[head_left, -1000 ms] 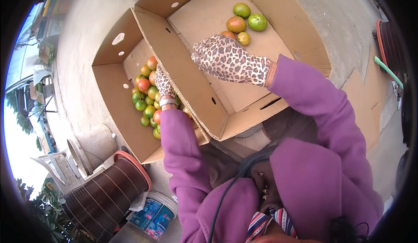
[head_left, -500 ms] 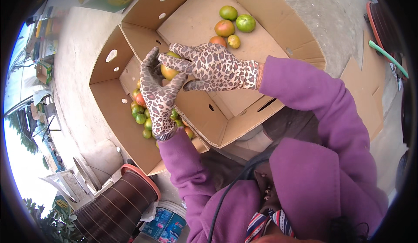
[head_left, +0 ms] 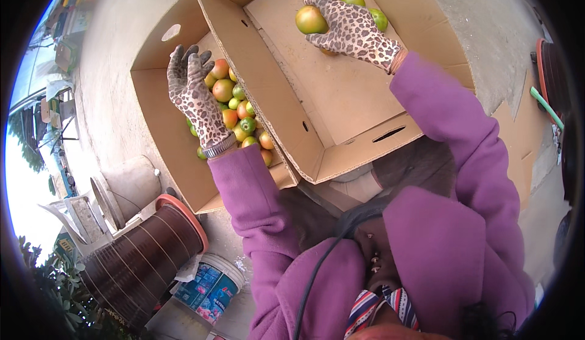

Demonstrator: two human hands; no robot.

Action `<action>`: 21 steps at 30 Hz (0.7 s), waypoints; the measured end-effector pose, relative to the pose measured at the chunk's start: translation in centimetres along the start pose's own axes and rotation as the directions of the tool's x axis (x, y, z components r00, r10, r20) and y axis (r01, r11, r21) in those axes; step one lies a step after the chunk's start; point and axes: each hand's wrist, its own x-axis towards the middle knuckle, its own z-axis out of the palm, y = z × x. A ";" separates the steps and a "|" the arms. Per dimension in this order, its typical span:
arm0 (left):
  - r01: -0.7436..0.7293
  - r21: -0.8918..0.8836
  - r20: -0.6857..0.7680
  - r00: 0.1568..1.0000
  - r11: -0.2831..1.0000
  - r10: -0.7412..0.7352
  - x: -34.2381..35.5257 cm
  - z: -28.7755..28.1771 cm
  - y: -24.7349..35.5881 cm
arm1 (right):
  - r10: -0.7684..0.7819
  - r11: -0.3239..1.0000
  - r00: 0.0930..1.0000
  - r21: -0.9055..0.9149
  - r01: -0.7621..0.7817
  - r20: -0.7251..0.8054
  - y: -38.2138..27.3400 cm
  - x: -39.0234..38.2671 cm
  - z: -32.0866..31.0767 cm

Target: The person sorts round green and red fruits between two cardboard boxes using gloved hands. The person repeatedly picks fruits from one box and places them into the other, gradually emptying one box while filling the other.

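Two brown corrugated cardboard boxes are sitting side by side on the bare concrete ground (head_left: 116,53), each with stiff raised flaps and punched oval vent holes. The right-hand box (head_left: 341,90), the larger in view, is lying mostly bare, its flat floor showing. The left-hand box (head_left: 158,127) is holding a heap of tomatoes (head_left: 241,111), round and smooth-skinned, running from green through yellow to orange-red; about a dozen are showing, and the rest are hiding under the glove and the flap.

Beside the boxes, a dark ribbed round basket (head_left: 143,258) with an orange rim is lying on its side, and a white and blue plastic bucket (head_left: 210,285) is standing near it.

Both arms are wearing purple sleeves and leopard-print fabric gloves. The left hand (head_left: 195,93) is hovering over the heap with its fingers spread wide and holding nothing. The right hand (head_left: 353,32) is reaching to the far end of the right-hand box, its fingers curling around one tomato (head_left: 311,20), a glossy round fruit, green at the top and blushing orange below.

Just behind that hand, three more loose tomatoes are resting on the box floor: two green ones (head_left: 365,8) and one yellowish one, mostly hidden under the palm.
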 end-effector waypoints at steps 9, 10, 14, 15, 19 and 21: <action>0.096 0.919 0.140 0.826 0.382 -0.547 0.8 -12.5 -10.4 | -0.355 0.928 0.865 0.024 0.371 0.355 0.6 -2.9 7.1; 0.036 0.923 0.197 0.813 0.384 -0.548 -0.2 -10.3 -10.0 | -0.371 0.925 0.857 0.055 0.377 0.358 1.6 -3.2 8.3; -0.032 0.900 0.314 0.739 0.434 -0.596 -1.2 -5.9 -6.7 | -0.530 0.820 0.815 -0.104 0.563 0.234 2.6 -3.5 10.2; 0.051 0.900 0.243 0.767 0.434 -0.594 -1.4 -5.3 -6.0 | -0.556 0.778 0.799 -0.195 0.598 0.229 3.1 -2.9 10.8; 0.476 0.736 -0.183 0.824 0.482 -0.536 -2.1 -5.2 -5.0 | -0.549 0.679 0.801 -0.432 0.594 0.237 5.1 -2.1 12.1; 0.310 0.894 -0.095 0.837 0.324 -0.539 -1.6 -8.1 -7.1 | -0.526 0.696 0.812 -0.422 0.581 0.251 4.5 -1.9 11.8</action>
